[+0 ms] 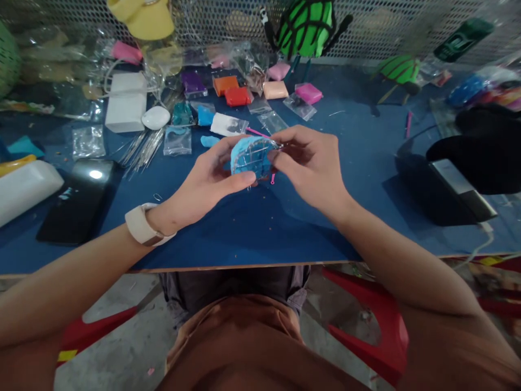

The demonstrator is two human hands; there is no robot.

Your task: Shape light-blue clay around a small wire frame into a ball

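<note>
Two hands hold one blue piece with wire lines (253, 156): the left hand (214, 182) is closed on its left side, and the right hand (311, 163) pinches its right edge. They are above one blue bench (228, 233), and a metal mesh (240, 24) stands behind. Beyond the hands there are two green figures (307, 27) (both with dark stripes). Left of the left hand lie one black phone (77, 203) and a bunch of wires (144, 149). One pink stick (273, 178) is partly hidden by the piece.

Blue table (244, 233) | phone (77, 201), wire bundle (144, 149), colored packets (238, 96) (quite crowded)
</note>
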